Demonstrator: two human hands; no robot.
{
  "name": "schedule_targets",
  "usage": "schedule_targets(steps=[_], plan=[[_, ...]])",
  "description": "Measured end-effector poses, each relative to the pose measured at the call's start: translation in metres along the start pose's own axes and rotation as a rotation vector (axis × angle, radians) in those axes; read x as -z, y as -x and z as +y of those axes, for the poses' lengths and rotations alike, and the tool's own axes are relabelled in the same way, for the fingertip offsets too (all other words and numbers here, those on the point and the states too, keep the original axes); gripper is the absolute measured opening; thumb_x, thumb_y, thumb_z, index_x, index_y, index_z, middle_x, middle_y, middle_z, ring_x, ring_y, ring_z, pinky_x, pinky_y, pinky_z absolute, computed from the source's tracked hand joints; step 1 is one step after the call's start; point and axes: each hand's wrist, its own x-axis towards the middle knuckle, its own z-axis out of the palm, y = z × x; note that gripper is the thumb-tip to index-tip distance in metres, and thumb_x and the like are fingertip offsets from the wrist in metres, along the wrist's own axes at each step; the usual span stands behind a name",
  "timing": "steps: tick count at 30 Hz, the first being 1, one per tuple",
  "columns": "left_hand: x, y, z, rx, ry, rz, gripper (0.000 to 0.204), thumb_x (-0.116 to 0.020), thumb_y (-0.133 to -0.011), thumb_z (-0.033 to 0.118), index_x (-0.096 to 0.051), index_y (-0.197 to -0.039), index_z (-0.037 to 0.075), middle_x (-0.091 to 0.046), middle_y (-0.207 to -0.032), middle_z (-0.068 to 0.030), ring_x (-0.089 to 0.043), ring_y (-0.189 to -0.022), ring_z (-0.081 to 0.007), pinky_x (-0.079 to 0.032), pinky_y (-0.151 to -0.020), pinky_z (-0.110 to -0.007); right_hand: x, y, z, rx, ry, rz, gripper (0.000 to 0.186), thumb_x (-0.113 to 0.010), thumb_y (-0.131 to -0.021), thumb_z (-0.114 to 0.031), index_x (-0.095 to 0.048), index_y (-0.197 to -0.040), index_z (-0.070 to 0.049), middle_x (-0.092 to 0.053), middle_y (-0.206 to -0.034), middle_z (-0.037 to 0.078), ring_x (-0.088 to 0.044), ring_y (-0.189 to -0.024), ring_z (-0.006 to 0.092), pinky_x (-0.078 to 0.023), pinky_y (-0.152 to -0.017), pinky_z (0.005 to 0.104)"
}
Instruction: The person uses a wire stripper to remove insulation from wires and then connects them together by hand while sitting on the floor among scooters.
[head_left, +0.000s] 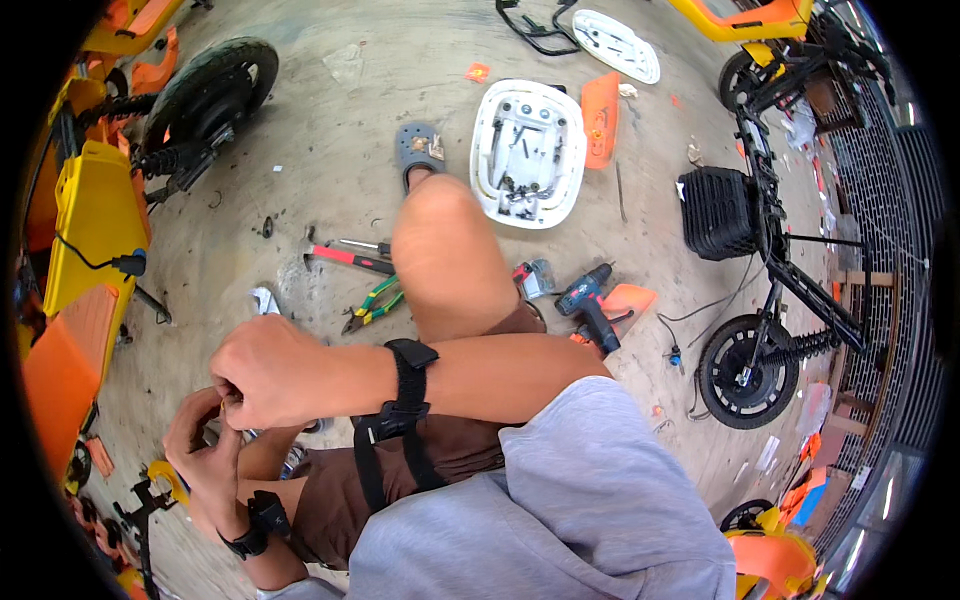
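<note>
My right hand (268,372) is curled into a fist at the left, its thumb side turned down toward the other hand. Just below it, my left hand (205,450) has its fingers bent and its fingertips pressed up against the right hand. Whatever lies between the fingertips is too small or hidden to name. Beyond the right hand, the silvery head of a wrench-like tool (265,300) shows on the floor. Pliers with green and yellow handles (373,305) and a hammer with a red and black handle (350,259) lie farther off, beside my knee.
A white plastic tray (480,150) holding small hardware stands ahead, with an orange panel (600,120) beside it. A cordless drill (590,305) lies right of my knee. Partly built vehicles flank me: a yellow one (95,225) left, a black frame (800,270) right.
</note>
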Motion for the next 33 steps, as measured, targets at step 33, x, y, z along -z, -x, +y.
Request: schedule_targets(steps=[33], plan=[[-0.011,0.009,-0.001,0.082,-0.038,-0.140,0.014,-0.074,-0.069,-0.002,-0.065,-0.080,-0.003,-0.066,-0.074,-0.0100,-0.066,-0.066,-0.0202,-0.052,-0.060,-0.029,0.002,0.022,0.007,0.237,0.438,-0.263,0.015,-0.066,-0.075,-0.016,-0.059,-0.069,-0.005,-0.058,-0.066,0.010,-0.061,-0.059,0.0289,-0.047,-0.051,0.0388]])
